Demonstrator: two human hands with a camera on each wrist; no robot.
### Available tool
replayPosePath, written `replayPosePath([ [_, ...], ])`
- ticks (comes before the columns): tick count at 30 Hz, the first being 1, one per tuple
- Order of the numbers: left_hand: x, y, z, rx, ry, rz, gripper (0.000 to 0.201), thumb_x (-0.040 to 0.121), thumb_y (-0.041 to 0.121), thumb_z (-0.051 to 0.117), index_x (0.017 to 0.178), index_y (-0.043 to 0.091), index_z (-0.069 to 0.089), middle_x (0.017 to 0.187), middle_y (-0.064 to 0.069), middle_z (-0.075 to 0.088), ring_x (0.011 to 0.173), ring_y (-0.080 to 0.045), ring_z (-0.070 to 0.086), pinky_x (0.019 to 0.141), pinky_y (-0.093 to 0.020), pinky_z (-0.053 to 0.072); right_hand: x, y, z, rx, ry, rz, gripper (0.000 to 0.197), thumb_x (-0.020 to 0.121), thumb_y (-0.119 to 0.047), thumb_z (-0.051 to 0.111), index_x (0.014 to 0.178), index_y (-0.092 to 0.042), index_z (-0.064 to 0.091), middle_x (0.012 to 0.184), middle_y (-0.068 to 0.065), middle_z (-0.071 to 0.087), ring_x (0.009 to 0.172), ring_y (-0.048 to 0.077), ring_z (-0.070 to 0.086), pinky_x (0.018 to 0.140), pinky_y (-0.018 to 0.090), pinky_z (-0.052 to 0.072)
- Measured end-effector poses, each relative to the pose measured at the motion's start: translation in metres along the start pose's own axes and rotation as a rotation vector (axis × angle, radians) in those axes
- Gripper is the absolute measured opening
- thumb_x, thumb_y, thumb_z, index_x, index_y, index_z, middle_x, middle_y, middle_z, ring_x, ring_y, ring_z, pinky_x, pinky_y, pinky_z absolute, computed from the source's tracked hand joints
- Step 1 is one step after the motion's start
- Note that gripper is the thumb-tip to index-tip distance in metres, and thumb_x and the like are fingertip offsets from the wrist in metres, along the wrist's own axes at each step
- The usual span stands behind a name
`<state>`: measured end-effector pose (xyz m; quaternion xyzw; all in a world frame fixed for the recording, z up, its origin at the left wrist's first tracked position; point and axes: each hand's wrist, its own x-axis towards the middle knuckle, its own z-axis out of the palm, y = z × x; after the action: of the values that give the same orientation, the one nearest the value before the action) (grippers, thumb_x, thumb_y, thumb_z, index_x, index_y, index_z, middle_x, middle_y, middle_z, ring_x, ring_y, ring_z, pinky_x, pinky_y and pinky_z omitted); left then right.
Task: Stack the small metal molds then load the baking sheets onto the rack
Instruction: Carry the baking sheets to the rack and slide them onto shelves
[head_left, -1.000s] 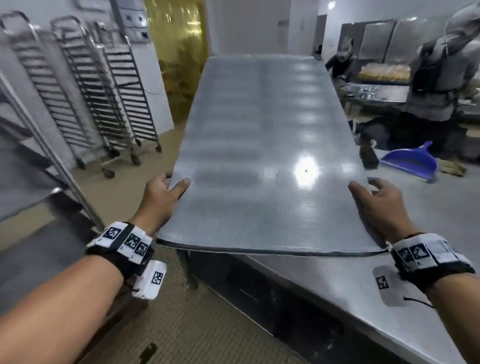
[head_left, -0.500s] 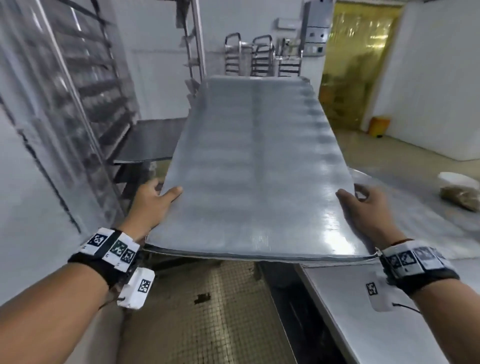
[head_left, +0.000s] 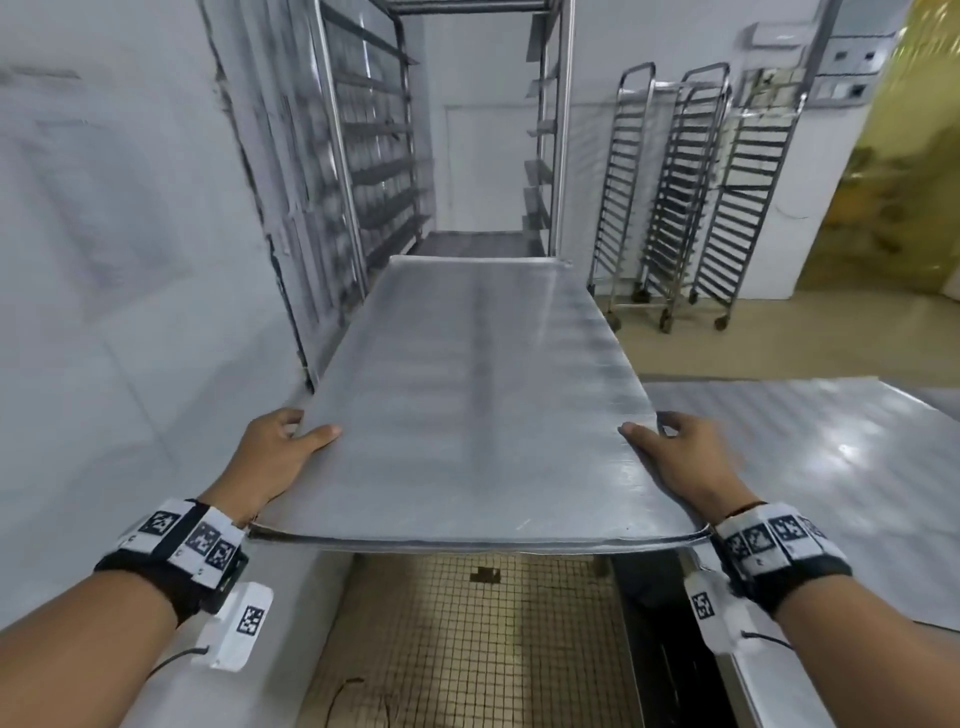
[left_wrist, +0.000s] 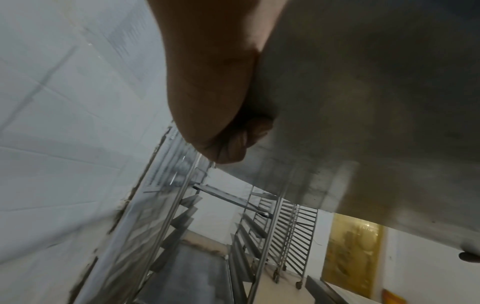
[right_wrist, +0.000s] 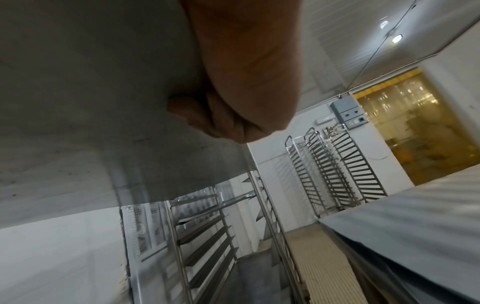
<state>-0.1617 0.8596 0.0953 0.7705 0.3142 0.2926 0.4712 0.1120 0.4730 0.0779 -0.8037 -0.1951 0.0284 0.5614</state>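
Observation:
I carry a large flat metal baking sheet level in front of me, far end pointing at the tall tray rack ahead. My left hand grips its left edge near the front corner, thumb on top, fingers curled under. My right hand grips the right edge the same way. From the left wrist view the sheet's underside shows with my curled fingers against it; the right wrist view shows the underside and fingers too. A dark sheet lies in the rack. No small molds are in view.
A white wall runs close along my left. Three empty wheeled racks stand at the back right beside a yellow strip curtain. A steel table is at my right, tiled floor below.
My view has swung left with the sheet, from the table and the yellow curtain to the tall rack straight ahead. Both hands keep the same hold on the sheet's edges.

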Motion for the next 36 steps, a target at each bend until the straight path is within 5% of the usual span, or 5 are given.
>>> replayPosePath([
  [13, 0.062, -0.026, -0.021, 0.005, 0.039, -0.015, 0.033, 0.088, 0.026, 0.080, 0.113, 0.010, 0.066, 0.088, 0.007, 0.069, 0.075, -0.009, 0.067, 0.058, -0.017, 0.048, 0.071, 0.003, 0.060, -0.067, -0.032, 0.076, 0.107, 0.053, -0.085, 0.075, 0.121, -0.002, 0.065, 0.103, 0.003, 0.072, 0.094, 0.019, 0.068, 0.092, 0.042, 0.057],
  [22, 0.155, -0.058, -0.011, -0.028, -0.031, -0.024, 0.026, 0.085, 0.028, 0.082, 0.103, 0.015, 0.068, 0.088, 0.006, 0.071, 0.081, -0.018, 0.071, 0.064, -0.026, 0.053, 0.113, -0.006, 0.106, -0.147, 0.022, 0.097, 0.054, 0.066, -0.077, 0.072, 0.079, -0.028, 0.053, 0.081, -0.004, 0.059, 0.078, 0.017, 0.057, 0.071, 0.034, 0.048],
  [27, 0.203, -0.074, -0.003, -0.016, -0.090, -0.032, 0.022, 0.088, 0.024, 0.080, 0.102, 0.013, 0.068, 0.086, 0.010, 0.069, 0.076, -0.010, 0.067, 0.062, -0.023, 0.050, 0.133, -0.014, 0.132, -0.240, 0.013, 0.099, 0.061, 0.066, -0.077, 0.067, 0.086, -0.021, 0.054, 0.072, -0.011, 0.054, 0.070, 0.013, 0.053, 0.064, 0.027, 0.041],
  [33, 0.266, -0.086, 0.002, 0.042, -0.129, -0.058, 0.013, 0.088, 0.026, 0.081, 0.087, 0.025, 0.068, 0.073, 0.018, 0.072, 0.073, -0.006, 0.068, 0.071, -0.027, 0.053, 0.172, -0.028, 0.164, -0.323, 0.030, 0.139, 0.067, 0.087, -0.048, 0.073, 0.128, 0.002, 0.060, 0.115, 0.014, 0.065, 0.103, 0.025, 0.059, 0.087, 0.031, 0.042],
  [36, 0.300, -0.095, 0.005, 0.050, -0.133, -0.070, 0.047, 0.080, 0.042, 0.086, 0.111, 0.011, 0.071, 0.098, 0.002, 0.077, 0.088, -0.020, 0.073, 0.086, -0.039, 0.059, 0.194, -0.034, 0.179, -0.310, 0.022, 0.181, 0.069, 0.089, -0.046, 0.071, 0.135, 0.002, 0.055, 0.132, 0.018, 0.062, 0.114, 0.029, 0.058, 0.090, 0.030, 0.041],
])
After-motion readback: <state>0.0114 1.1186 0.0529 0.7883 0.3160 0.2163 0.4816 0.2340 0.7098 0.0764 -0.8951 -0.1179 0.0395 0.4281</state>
